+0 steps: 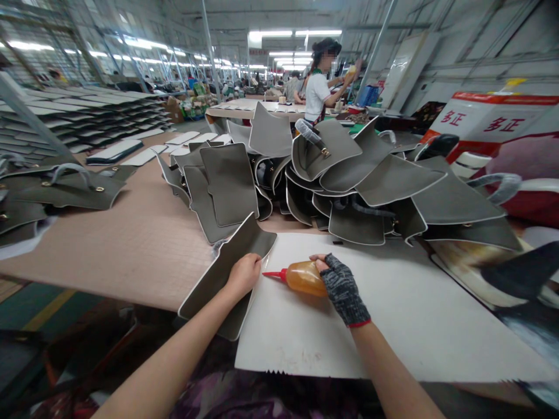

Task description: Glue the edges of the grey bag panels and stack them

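My left hand [245, 274] is closed on the edge of a grey-green bag panel [218, 279], which is folded and tilted near the table's front. In a fingerless dark knit glove, my right hand [342, 285] wraps round a squeeze bottle [305, 277] of amber liquid. The bottle lies nearly level, and its red nozzle points left, close to the panel's edge by my left hand. Under the bottle is a white board [393, 314] with a few brown smudges near its front edge.
Behind the board is a heap of grey-green bag pieces [332, 174], some with wrapped handles. More handled pieces [82, 183] lie at the left on the brown table [109, 250]. Stacked panels [87, 116] stand beyond. A co-worker [318, 87] stands at a farther table; a red-and-white box [493, 122] is right.
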Demonstrator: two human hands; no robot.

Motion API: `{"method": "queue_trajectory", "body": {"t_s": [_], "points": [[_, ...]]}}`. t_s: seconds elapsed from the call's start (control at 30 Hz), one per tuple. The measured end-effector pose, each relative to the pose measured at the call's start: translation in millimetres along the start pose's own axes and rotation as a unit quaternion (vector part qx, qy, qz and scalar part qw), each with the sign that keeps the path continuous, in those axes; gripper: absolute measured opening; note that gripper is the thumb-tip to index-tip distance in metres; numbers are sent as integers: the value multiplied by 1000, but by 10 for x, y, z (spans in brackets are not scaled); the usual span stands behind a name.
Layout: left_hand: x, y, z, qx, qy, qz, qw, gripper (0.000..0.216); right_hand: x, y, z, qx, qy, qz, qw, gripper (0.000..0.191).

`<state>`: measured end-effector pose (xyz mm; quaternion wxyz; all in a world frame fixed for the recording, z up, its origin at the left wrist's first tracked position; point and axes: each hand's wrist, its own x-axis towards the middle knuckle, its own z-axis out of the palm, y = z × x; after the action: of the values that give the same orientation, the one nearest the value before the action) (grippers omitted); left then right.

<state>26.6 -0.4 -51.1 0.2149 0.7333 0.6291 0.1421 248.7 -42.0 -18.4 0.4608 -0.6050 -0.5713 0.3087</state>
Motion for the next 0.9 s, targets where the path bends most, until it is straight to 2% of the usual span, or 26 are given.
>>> {"method": "queue_trajectory", "body": {"t_s": [0.9], "points": [[-44, 5, 24, 13, 20, 10, 1000, 25, -458, -56, 9, 47, -82, 38, 995, 30]]}}
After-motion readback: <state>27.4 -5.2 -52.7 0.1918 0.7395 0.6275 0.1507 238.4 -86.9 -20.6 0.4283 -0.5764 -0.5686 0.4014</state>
